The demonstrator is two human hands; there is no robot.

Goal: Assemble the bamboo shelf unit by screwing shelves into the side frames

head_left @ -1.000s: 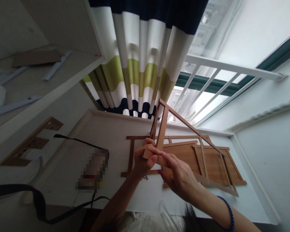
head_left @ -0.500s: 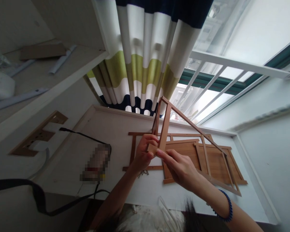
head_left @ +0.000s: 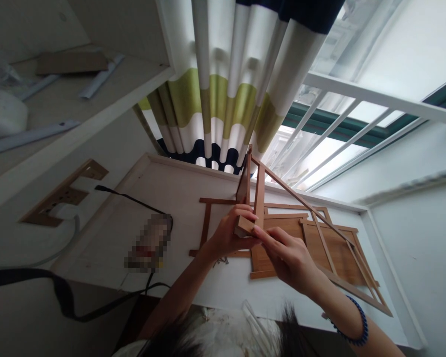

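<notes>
A slatted wooden frame (head_left: 285,187) is held up at an angle over the white surface, its near corner between my two hands. My left hand (head_left: 232,232) is closed round that corner and a wooden piece (head_left: 244,225) there. The fingers of my right hand (head_left: 288,253) pinch the same corner from the right, with a blue coiled band on the wrist. A narrow wooden panel (head_left: 244,181) stands upright just beyond my left hand. Flat wooden panels (head_left: 282,240) and another frame (head_left: 205,225) lie beneath.
Small screws (head_left: 221,261) lie below my left forearm's edge. A blurred-out object (head_left: 148,243) with a black cord is on the left, near a wall socket (head_left: 65,193). A shelf (head_left: 134,82) juts in at upper left. Behind are a striped curtain (head_left: 215,99) and white window bars (head_left: 357,94).
Both hands and the held frame have shifted slightly to the right. The frame's corner has turned, so the wooden piece shows more of its end. The whole view has moved a little.
</notes>
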